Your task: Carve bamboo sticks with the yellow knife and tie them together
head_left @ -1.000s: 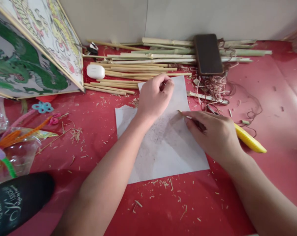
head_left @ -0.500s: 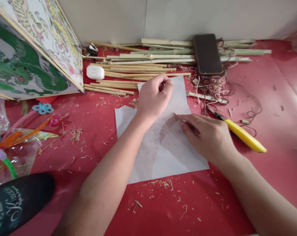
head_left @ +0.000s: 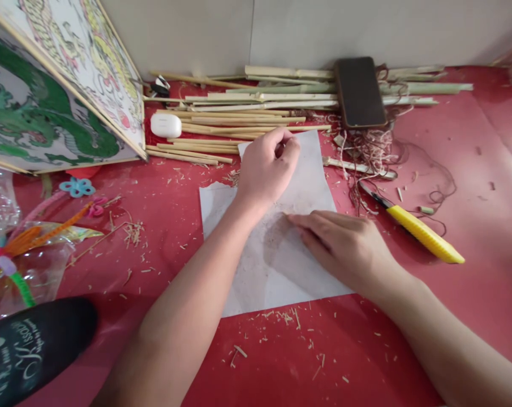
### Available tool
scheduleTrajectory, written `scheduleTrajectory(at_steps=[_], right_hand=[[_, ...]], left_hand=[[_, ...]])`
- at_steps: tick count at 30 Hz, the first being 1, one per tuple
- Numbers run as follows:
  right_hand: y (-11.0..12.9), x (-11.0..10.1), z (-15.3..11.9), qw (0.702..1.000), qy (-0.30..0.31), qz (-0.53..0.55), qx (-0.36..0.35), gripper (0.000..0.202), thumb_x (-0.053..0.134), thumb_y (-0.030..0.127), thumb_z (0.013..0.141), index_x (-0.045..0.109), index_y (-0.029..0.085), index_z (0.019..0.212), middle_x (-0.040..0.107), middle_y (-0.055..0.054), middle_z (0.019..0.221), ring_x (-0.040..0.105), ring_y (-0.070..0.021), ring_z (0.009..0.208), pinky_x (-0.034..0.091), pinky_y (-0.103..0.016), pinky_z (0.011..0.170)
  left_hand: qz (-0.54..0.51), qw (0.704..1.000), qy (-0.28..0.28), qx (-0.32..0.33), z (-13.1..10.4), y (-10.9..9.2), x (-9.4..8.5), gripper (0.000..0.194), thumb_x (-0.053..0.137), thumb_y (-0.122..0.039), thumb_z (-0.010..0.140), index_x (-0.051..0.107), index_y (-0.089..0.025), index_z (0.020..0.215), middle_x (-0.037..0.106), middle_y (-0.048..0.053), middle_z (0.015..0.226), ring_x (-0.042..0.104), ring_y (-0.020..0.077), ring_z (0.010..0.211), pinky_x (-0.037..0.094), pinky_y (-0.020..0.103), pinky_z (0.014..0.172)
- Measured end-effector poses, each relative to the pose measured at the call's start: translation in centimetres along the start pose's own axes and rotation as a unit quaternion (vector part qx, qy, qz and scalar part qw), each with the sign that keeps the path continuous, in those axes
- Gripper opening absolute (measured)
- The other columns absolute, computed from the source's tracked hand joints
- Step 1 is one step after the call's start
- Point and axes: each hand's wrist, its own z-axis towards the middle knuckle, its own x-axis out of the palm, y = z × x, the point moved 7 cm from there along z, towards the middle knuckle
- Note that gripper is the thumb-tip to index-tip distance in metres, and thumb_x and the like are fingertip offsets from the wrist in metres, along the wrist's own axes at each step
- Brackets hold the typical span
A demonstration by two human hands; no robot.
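Note:
A white sheet of paper (head_left: 256, 277) lies on the red surface, with fine debris near its middle. My left hand (head_left: 270, 164) is closed over the sheet's upper part, its fingers curled; what it may hold is hidden. Lower and to the right, my right hand (head_left: 344, 243) rests over the paper, fingers pressed together and fingertips by the debris. Anything between those fingers is too small to make out. A yellow-handled cutter (head_left: 425, 233) lies right of my right hand.
Bamboo sticks (head_left: 222, 144) and a phone (head_left: 360, 93) lie along the wall, near tangled string (head_left: 374, 150). A white case (head_left: 166, 125), dragon panels (head_left: 47, 113), pipe-cleaner shapes (head_left: 76, 187) and a black object (head_left: 39, 345) are at left. Shavings (head_left: 132, 232) dot the red table (head_left: 154, 322).
My right hand has moved left and slightly down over the paper, its fingertips nearer the debris. My left hand has kept its place and closed shape.

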Motion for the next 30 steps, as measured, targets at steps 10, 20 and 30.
scheduleTrajectory(at_steps=[10, 20, 30], right_hand=[[-2.8, -0.9, 0.1, 0.992, -0.05, -0.014, 0.115, 0.024, 0.054, 0.025, 0.098, 0.073, 0.022, 0.113, 0.08, -0.006, 0.102, 0.075, -0.0227, 0.08, 0.055, -0.033, 0.066], [-1.1, -0.1, 0.0, 0.999, -0.003, 0.004, 0.054, 0.026, 0.052, 0.021, 0.1, 0.072, 0.021, 0.117, 0.079, -0.006, 0.096, 0.074, -0.0205, 0.078, 0.054, -0.031, 0.064], [0.8, 0.4, 0.0, 0.999, 0.034, 0.006, -0.028, 0.026, 0.05, 0.021, 0.102, 0.07, 0.018, 0.118, 0.076, -0.004, 0.084, 0.07, -0.0166, 0.068, 0.047, -0.028, 0.056]], left_hand=[[-0.006, 1.0, 0.001, -0.003, 0.1, 0.0, -0.1, 0.027, 0.054, -0.027, 0.098, 0.056, -0.022, 0.072, 0.051, -0.001, 0.059, 0.05, 0.0149, 0.06, 0.036, 0.03, 0.06], [0.003, 1.0, 0.001, -0.003, 0.1, 0.0, 0.0, 0.027, 0.055, -0.029, 0.098, 0.055, -0.022, 0.072, 0.05, -0.001, 0.058, 0.048, 0.0146, 0.058, 0.033, 0.03, 0.057], [0.005, 1.0, 0.004, -0.013, 0.0, 0.0, 0.0, 0.026, 0.052, -0.025, 0.098, 0.056, -0.023, 0.072, 0.052, -0.001, 0.06, 0.051, 0.016, 0.061, 0.034, 0.031, 0.06]])
